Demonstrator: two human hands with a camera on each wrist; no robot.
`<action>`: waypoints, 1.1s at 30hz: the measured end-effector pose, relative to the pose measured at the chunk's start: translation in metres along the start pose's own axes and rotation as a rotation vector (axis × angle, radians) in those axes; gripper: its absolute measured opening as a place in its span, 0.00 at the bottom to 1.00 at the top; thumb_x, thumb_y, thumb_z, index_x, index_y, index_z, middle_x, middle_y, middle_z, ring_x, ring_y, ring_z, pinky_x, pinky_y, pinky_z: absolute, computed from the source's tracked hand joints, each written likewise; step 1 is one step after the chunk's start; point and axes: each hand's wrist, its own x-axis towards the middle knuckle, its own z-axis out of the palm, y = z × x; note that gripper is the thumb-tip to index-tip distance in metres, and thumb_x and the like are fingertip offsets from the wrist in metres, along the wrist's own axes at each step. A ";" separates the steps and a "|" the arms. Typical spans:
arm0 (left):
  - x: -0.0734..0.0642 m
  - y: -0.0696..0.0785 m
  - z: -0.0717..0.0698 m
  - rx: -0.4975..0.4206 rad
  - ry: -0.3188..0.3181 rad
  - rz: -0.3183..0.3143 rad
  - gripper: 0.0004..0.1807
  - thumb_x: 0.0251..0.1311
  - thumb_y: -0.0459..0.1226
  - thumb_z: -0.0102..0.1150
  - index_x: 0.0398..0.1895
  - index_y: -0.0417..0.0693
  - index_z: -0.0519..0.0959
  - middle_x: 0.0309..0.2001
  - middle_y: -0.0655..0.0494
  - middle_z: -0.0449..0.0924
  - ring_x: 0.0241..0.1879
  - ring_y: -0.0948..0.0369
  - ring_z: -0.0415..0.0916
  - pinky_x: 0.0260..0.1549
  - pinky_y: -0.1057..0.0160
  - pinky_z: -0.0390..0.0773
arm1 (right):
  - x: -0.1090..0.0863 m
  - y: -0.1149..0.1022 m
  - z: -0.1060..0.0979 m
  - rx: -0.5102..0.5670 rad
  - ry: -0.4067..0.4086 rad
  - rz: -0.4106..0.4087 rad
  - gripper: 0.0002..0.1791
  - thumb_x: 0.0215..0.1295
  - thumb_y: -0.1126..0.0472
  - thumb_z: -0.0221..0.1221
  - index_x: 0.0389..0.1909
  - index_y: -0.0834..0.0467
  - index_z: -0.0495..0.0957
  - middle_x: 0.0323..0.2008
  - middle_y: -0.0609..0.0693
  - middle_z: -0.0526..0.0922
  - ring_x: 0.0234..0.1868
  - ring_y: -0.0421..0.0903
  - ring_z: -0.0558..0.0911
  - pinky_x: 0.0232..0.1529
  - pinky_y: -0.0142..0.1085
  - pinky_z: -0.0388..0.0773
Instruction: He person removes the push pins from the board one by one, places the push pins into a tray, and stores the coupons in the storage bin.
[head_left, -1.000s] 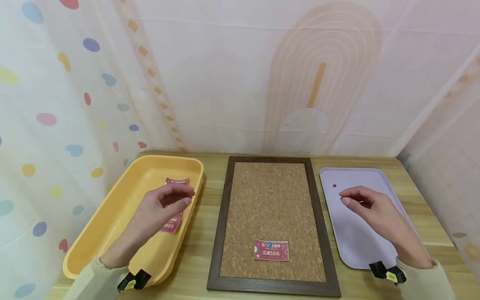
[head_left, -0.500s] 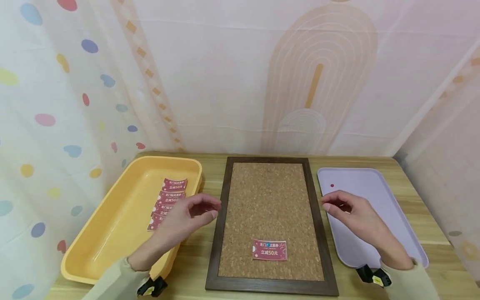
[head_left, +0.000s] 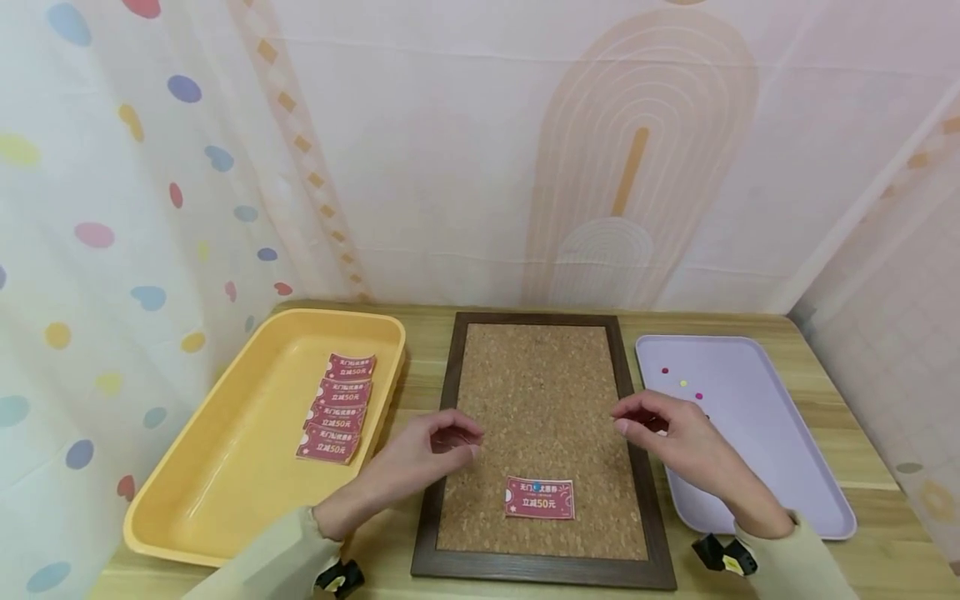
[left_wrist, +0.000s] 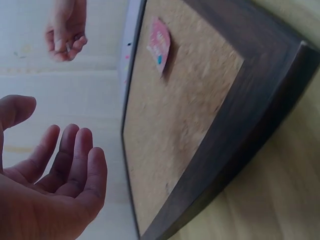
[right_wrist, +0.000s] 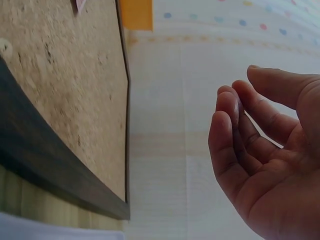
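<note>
My left hand (head_left: 438, 454) hovers over the left side of a framed cork board (head_left: 547, 392). Its fingers are loosely bent, thumb apart, with nothing between them in the left wrist view. Over the board's right frame hangs my right hand (head_left: 667, 429); in the right wrist view its thumb (right_wrist: 280, 86) stands off from the curved, bare fingers. A red coupon (head_left: 539, 498) with white print lies low on the cork, a blue pushpin (head_left: 536, 487) at its upper middle. In the left wrist view the coupon (left_wrist: 160, 42) lifts at its edges.
Left of the board stands a yellow bin (head_left: 262, 425) with several overlapping red coupons (head_left: 341, 408) along its right side. A lilac tray (head_left: 772, 442) on the right holds several small coloured pushpins (head_left: 683, 383). A patterned curtain (head_left: 450, 167) closes off the back.
Both hands have moved toward the middle: the left came right from over the yellow bin, the right came left off the tray. More coupons and pushpins now show.
</note>
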 end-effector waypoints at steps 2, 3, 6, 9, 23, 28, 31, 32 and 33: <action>0.002 0.000 0.004 -0.002 -0.009 -0.019 0.16 0.66 0.38 0.64 0.53 0.39 0.82 0.45 0.53 0.85 0.45 0.58 0.82 0.44 0.65 0.82 | 0.002 0.000 0.005 -0.009 -0.006 -0.009 0.04 0.73 0.62 0.64 0.44 0.55 0.84 0.39 0.47 0.86 0.35 0.37 0.80 0.36 0.33 0.80; 0.004 -0.001 0.006 0.002 -0.011 -0.021 0.17 0.66 0.39 0.65 0.53 0.39 0.82 0.45 0.53 0.84 0.45 0.58 0.81 0.44 0.65 0.82 | 0.003 0.000 0.007 -0.010 -0.013 -0.010 0.04 0.73 0.62 0.64 0.44 0.55 0.84 0.39 0.47 0.86 0.35 0.37 0.80 0.36 0.33 0.80; 0.006 -0.002 0.012 0.008 -0.018 -0.035 0.17 0.66 0.40 0.65 0.53 0.38 0.82 0.44 0.54 0.84 0.44 0.59 0.81 0.42 0.65 0.82 | 0.005 -0.001 0.013 -0.011 -0.030 -0.020 0.03 0.72 0.62 0.64 0.43 0.55 0.84 0.39 0.46 0.86 0.35 0.36 0.80 0.36 0.33 0.81; 0.009 -0.003 0.016 0.006 -0.018 -0.040 0.18 0.65 0.39 0.66 0.53 0.37 0.81 0.44 0.54 0.84 0.44 0.59 0.81 0.42 0.66 0.81 | 0.007 -0.002 0.018 -0.005 -0.051 -0.025 0.04 0.72 0.62 0.64 0.44 0.55 0.85 0.40 0.45 0.86 0.36 0.36 0.80 0.38 0.33 0.81; 0.017 -0.015 0.025 -0.064 -0.141 -0.041 0.22 0.62 0.24 0.58 0.60 0.27 0.72 0.46 0.42 0.82 0.43 0.56 0.80 0.39 0.67 0.79 | 0.015 -0.006 0.045 0.016 -0.181 -0.047 0.06 0.72 0.64 0.64 0.46 0.57 0.85 0.42 0.48 0.87 0.42 0.38 0.81 0.43 0.35 0.83; 0.018 -0.017 0.031 -0.009 -0.177 -0.036 0.18 0.62 0.23 0.59 0.56 0.30 0.75 0.45 0.45 0.83 0.43 0.56 0.80 0.39 0.67 0.78 | 0.018 -0.007 0.056 0.030 -0.221 -0.079 0.05 0.72 0.65 0.64 0.45 0.58 0.85 0.41 0.46 0.85 0.41 0.38 0.82 0.44 0.35 0.83; 0.020 -0.016 0.035 0.000 -0.186 -0.065 0.17 0.62 0.25 0.61 0.55 0.32 0.78 0.44 0.48 0.83 0.41 0.58 0.79 0.39 0.66 0.79 | 0.020 -0.007 0.060 0.033 -0.249 -0.080 0.05 0.71 0.64 0.64 0.45 0.59 0.85 0.41 0.45 0.84 0.42 0.38 0.82 0.45 0.35 0.82; 0.020 -0.016 0.036 0.003 -0.186 -0.071 0.17 0.62 0.26 0.62 0.54 0.33 0.78 0.44 0.49 0.83 0.41 0.59 0.79 0.39 0.66 0.79 | 0.021 -0.007 0.062 0.029 -0.257 -0.077 0.05 0.71 0.64 0.64 0.45 0.58 0.85 0.41 0.45 0.84 0.42 0.38 0.82 0.45 0.35 0.82; 0.021 -0.016 0.037 0.009 -0.185 -0.073 0.16 0.63 0.27 0.63 0.53 0.33 0.79 0.43 0.50 0.84 0.41 0.59 0.79 0.39 0.65 0.79 | 0.022 -0.007 0.063 0.022 -0.267 -0.078 0.05 0.71 0.64 0.65 0.45 0.58 0.85 0.41 0.44 0.84 0.42 0.38 0.82 0.45 0.35 0.82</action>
